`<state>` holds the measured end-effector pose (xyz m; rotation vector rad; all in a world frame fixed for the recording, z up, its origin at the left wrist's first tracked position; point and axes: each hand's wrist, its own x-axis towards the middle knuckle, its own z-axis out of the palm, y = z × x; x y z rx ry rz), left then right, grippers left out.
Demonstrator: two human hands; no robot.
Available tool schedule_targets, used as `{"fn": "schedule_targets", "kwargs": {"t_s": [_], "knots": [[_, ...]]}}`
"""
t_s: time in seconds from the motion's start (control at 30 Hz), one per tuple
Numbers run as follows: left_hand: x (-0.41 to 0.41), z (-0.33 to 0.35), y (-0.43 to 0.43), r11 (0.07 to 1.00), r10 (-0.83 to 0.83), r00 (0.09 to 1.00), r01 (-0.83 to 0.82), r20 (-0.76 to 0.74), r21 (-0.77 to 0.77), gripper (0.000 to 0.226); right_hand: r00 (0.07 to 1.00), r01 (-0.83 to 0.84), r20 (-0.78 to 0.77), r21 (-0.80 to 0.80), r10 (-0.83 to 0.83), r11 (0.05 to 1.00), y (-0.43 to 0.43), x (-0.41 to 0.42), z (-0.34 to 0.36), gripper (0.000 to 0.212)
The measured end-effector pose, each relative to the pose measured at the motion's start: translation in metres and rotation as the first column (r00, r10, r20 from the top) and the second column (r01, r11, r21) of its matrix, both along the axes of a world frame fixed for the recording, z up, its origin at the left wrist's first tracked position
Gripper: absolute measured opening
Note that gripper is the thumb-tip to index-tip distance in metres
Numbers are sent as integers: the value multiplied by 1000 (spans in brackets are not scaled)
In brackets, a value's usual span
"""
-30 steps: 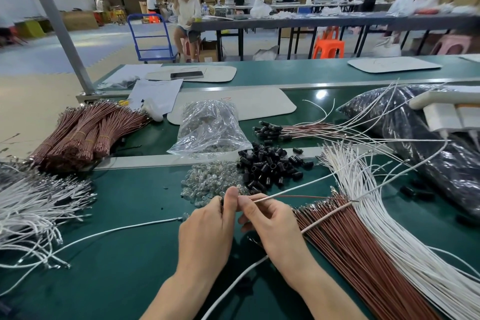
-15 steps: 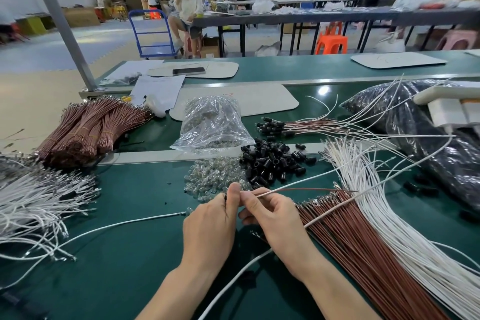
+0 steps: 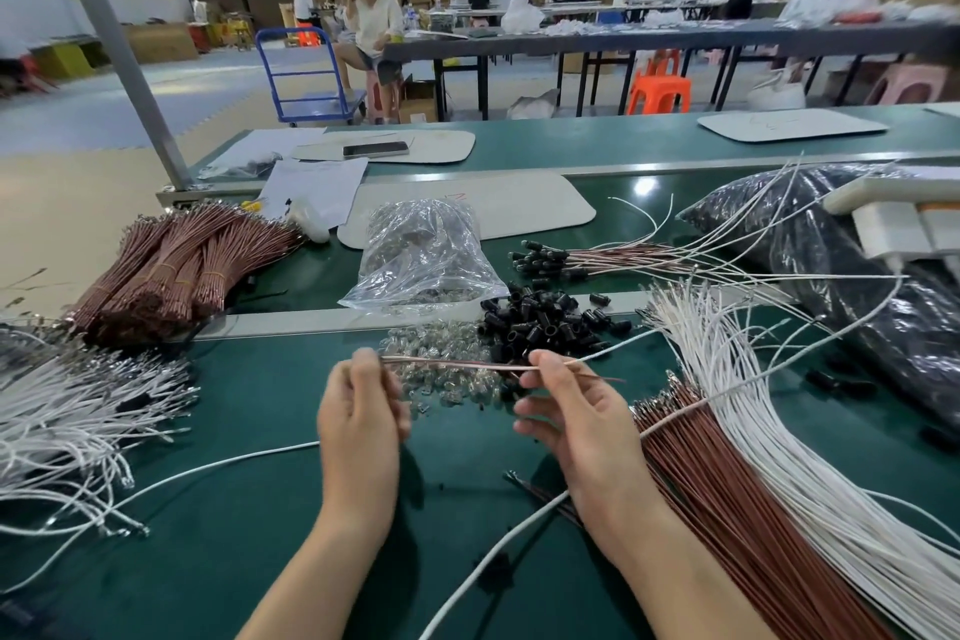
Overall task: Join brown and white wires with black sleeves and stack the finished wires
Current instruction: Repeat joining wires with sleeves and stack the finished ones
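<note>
Head view: left grip (image 3: 363,418) and right grip (image 3: 574,411) pinch one thin brown wire (image 3: 457,363).
It runs level between them (other fingers loosely curled), above the middle of the green worktop (image 3: 249,483), near the pile of small black plastic sleeves (image 3: 545,322).

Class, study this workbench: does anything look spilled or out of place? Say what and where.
A few black sleeves lie strayed on the green table, right of the white wires, apart from the main sleeve pile. Nothing else stands out.
</note>
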<state>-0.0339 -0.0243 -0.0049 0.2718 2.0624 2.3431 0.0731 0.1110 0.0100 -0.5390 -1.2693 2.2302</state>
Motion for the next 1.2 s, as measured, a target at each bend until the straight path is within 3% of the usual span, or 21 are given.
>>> {"fn": "schedule_targets", "kwargs": {"t_s": [0.17,0.27,0.4,0.53,0.6,0.67,0.73,0.8,0.9,1.03,1.13,1.2], "knots": [[-28,6,-18,938,221,958,-260,183,230,26,1000,-3,-11,40,3,999,2,0,0,22],[-39,11,-29,888,241,926,-331,289,320,19,1000,16,-23,51,-15,999,2,1,2,21],[-40,15,-34,896,174,939,-276,297,347,16,995,91,-45,25,-90,996,8,5,8,20],[-38,22,-36,947,27,991,-67,132,313,17,986,161,-46,-52,-163,986,25,11,14,31],[-37,24,-38,987,-30,998,39,-64,155,18,984,170,-44,-59,-172,984,42,16,22,32],[-40,24,-39,986,-99,950,53,-297,-161,21,986,166,-15,-9,-166,986,67,20,33,31],[-47,26,-32,907,-220,893,39,-393,-419,22,987,155,31,76,-158,985,95,22,47,33],[-53,31,-15,828,-321,856,45,-406,-560,22,983,159,65,162,-171,974,122,21,61,34],[-61,44,33,796,-389,816,64,-428,-602,17,975,214,13,194,-221,957,162,13,83,32],[-83,65,117,820,-365,761,-10,-536,-572,18,952,287,-122,27,-282,957,217,-5,113,22],[-100,71,174,769,-397,740,-55,-543,-637,18,968,250,13,87,-252,964,238,-9,113,30],[-109,64,203,674,-463,744,-58,-482,-737,20,968,191,127,199,-218,961,233,-6,100,33]]}}
